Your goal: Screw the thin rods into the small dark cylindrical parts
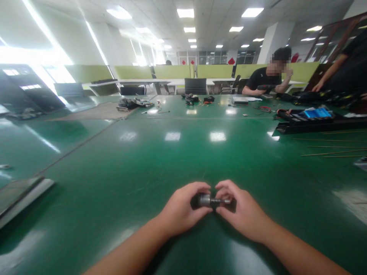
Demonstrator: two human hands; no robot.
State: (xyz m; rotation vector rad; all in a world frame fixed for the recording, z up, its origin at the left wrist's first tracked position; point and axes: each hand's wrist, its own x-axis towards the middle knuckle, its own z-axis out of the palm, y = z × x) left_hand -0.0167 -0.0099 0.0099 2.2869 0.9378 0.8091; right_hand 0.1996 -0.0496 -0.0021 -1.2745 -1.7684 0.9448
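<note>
A small metal part [205, 200] has a thick silvery cylinder at its left end and a thin stepped shaft pointing right. It is sideways between my two hands, low over or on the green tabletop; I cannot tell which. My left hand [186, 204] curves around the thick end, thumb nearer me and fingers on the far side, spread apart. Around the shaft end, my right hand [241, 210] makes a similar curve, its thumb and fingers apart. Whether any fingertip touches the part is hard to see.
The green table [143, 160] reflects the ceiling lights. A flat panel [23, 198] lies at left, thin rods [332, 146] at right. Farther back are a black tray with a blue item [317, 113] and a pile of small parts [133, 103]. A person [265, 78] sits across; another stands right.
</note>
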